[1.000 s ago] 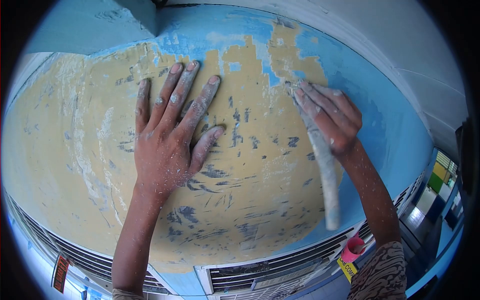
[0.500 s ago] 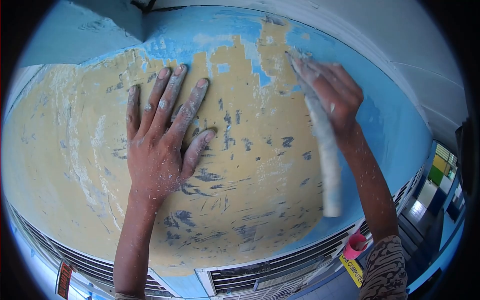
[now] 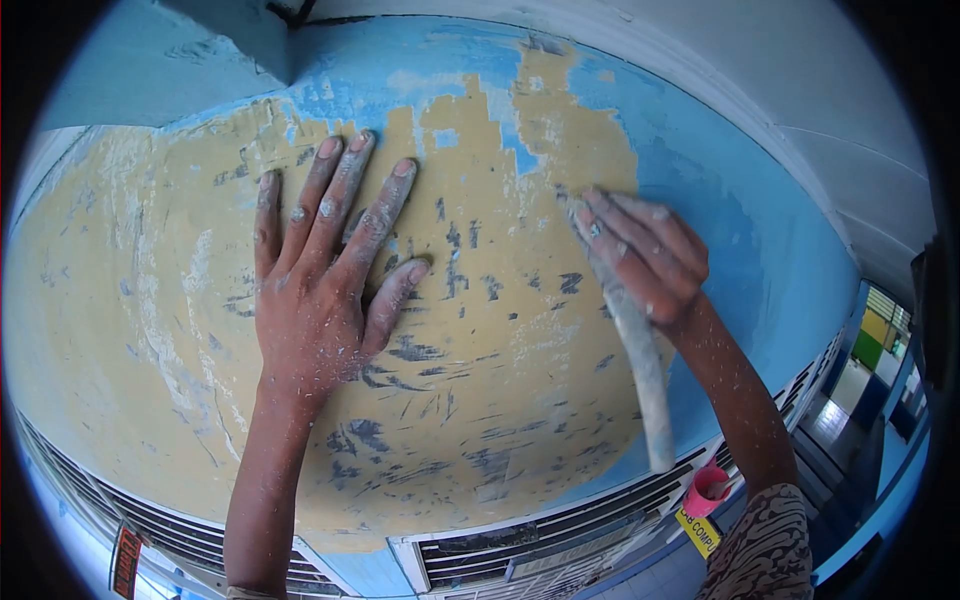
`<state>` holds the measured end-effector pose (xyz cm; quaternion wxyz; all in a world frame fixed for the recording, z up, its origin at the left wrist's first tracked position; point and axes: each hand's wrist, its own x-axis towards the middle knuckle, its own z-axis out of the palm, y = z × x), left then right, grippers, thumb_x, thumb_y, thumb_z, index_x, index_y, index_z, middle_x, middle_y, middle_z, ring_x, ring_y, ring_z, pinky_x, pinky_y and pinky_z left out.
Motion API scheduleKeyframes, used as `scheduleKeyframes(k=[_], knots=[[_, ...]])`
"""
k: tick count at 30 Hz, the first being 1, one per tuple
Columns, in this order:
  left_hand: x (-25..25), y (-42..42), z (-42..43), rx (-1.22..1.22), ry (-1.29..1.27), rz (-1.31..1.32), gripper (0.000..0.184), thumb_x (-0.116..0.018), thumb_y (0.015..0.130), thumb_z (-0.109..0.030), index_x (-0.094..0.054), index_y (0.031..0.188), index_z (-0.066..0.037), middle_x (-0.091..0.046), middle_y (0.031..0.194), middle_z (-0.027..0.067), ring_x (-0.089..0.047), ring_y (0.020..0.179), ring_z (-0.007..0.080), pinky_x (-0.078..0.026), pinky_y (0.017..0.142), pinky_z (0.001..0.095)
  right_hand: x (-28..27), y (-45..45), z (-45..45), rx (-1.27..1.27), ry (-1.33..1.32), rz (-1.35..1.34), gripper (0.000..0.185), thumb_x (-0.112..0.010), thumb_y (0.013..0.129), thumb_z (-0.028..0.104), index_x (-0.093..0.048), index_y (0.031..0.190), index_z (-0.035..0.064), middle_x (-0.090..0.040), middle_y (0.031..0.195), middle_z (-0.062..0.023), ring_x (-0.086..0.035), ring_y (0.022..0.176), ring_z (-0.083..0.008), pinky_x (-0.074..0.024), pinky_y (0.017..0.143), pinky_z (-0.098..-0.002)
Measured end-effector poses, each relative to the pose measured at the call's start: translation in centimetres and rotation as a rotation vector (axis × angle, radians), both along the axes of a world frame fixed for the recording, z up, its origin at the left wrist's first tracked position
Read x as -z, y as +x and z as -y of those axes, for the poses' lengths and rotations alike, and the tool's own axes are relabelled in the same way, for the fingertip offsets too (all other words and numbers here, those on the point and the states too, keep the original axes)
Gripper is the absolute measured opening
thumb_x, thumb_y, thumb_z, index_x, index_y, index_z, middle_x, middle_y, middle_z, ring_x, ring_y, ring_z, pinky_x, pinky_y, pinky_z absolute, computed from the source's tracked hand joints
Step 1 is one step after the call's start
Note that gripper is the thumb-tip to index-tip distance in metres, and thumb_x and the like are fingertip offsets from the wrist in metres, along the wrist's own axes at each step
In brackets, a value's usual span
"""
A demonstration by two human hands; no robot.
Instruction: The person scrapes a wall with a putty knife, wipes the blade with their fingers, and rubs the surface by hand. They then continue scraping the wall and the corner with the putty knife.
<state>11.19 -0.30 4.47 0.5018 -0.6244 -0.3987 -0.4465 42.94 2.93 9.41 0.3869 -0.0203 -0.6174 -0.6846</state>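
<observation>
A wall with a tan patch point(image 3: 520, 370) in its blue paint point(image 3: 740, 260) fills most of the head view. My left hand point(image 3: 318, 290), dusty, lies flat on the tan area with its fingers spread. On the right, my right hand point(image 3: 650, 255) is closed around the upper end of a long, pale scraper-like tool point(image 3: 645, 385). The tool's lower end hangs down past the hand, and its narrow upper end meets the wall beside my fingertips. My fingers partly hide the working edge. White specks cover both forearms.
Louvred slats point(image 3: 490, 560) run below the wall patch. A pink container point(image 3: 704, 492) stands at lower right, above a yellow sign point(image 3: 697, 532). A blue beam point(image 3: 180, 65) juts out at upper left. Pale ceiling point(image 3: 780, 90) borders the wall's top.
My right hand has moved down the wall and slightly left with the pale tool, from near the upper blue edge. My left hand stays in place.
</observation>
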Motion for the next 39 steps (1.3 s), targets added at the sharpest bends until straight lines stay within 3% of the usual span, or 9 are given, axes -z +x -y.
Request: scheduleKeyframes(k=[3,11,14,21,23,28,31,37,39], knots=[[-0.1,0.2,-0.1,-0.003,-0.002,-0.013,0.064,-0.051,0.1,-0.058,-0.05,0.154,-0.024,-0.038,0.165,0.0054,-0.027,0.156,0.0266,-0.01,0.13,0.0522,-6.0,0.0,0.0,-0.054,-0.002,-0.081,0.014,-0.077,0.087,0.014,-0.079,0.098,0.0056,-0.08,0.099,-0.0093,-0.072,0.081,-0.0174,-0.0574,0.067,-0.0302],[0.0,0.4,0.1,0.014,-0.003,0.012,0.063,-0.06,0.097,-0.048,-0.048,0.155,-0.029,-0.038,0.165,0.0031,-0.03,0.155,0.0233,-0.012,0.129,0.0535,-5.0,0.5,-0.3,0.009,0.149,0.009,0.016,-0.076,0.079,0.014,-0.077,0.093,0.0055,-0.077,0.088,-0.0096,-0.071,0.078,-0.0223,-0.0563,0.067,-0.0308],[0.0,0.4,0.0,0.014,-0.001,0.009,0.063,-0.06,0.097,-0.048,-0.048,0.155,-0.028,-0.038,0.165,0.003,-0.03,0.155,0.0233,-0.012,0.129,0.0538,-8.5,-0.7,1.4,0.042,-0.052,-0.118,0.018,-0.081,0.073,0.012,-0.074,0.089,0.0069,-0.075,0.088,-0.0097,-0.07,0.08,-0.0256,-0.0582,0.068,-0.0355],[0.0,0.4,0.2,0.022,-0.018,0.016,0.062,-0.059,0.098,-0.05,-0.047,0.156,-0.029,-0.037,0.165,0.0027,-0.029,0.155,0.0229,-0.011,0.129,0.0537,-6.9,0.0,0.9,0.049,0.063,0.035,0.025,-0.079,0.075,0.007,-0.077,0.1,0.0047,-0.077,0.094,-0.0082,-0.069,0.08,-0.0215,-0.0576,0.067,-0.0331],[0.0,0.3,0.0,-0.025,-0.013,-0.001,0.064,-0.049,0.1,-0.057,-0.047,0.156,-0.025,-0.036,0.166,0.0055,-0.025,0.157,0.0256,-0.009,0.13,0.0516,-7.7,-0.9,0.7,0.042,0.071,-0.041,0.025,-0.078,0.076,0.005,-0.078,0.101,0.0048,-0.078,0.098,-0.0087,-0.069,0.081,-0.0207,-0.0578,0.066,-0.0321],[0.1,0.3,0.1,0.015,-0.018,0.033,0.064,-0.058,0.098,-0.052,-0.045,0.156,-0.03,-0.036,0.166,0.0017,-0.028,0.156,0.0218,-0.01,0.13,0.0541,-7.3,-1.2,0.0,0.023,0.14,0.059,0.026,-0.077,0.079,0.005,-0.077,0.104,0.0039,-0.078,0.099,-0.0095,-0.068,0.077,-0.02,-0.0569,0.064,-0.0319],[0.0,0.4,0.0,0.019,-0.016,0.017,0.063,-0.058,0.098,-0.051,-0.045,0.156,-0.03,-0.036,0.166,0.0017,-0.028,0.155,0.022,-0.011,0.13,0.0541,-8.8,-1.4,0.8,-0.009,-0.035,-0.084,0.024,-0.077,0.079,0.006,-0.077,0.103,0.0029,-0.078,0.099,-0.0097,-0.068,0.078,-0.02,-0.0572,0.065,-0.032],[0.1,0.3,0.1,-0.011,-0.017,0.009,0.064,-0.051,0.1,-0.056,-0.047,0.156,-0.025,-0.036,0.166,0.0057,-0.026,0.157,0.026,-0.008,0.13,0.0529,-6.5,-2.4,0.2,0.043,0.122,0.075,0.025,-0.078,0.078,0.009,-0.077,0.101,0.0024,-0.078,0.1,-0.0099,-0.07,0.081,-0.0199,-0.0578,0.066,-0.0321],[-0.1,0.3,0.0,-0.011,-0.012,-0.004,0.064,-0.051,0.1,-0.056,-0.047,0.156,-0.025,-0.036,0.166,0.0056,-0.026,0.157,0.0259,-0.008,0.13,0.0529,-7.8,-2.8,0.7,-0.07,-0.056,0.041,0.023,-0.079,0.078,0.01,-0.077,0.1,0.0042,-0.078,0.101,-0.0094,-0.07,0.082,-0.0201,-0.0585,0.067,-0.0323]])
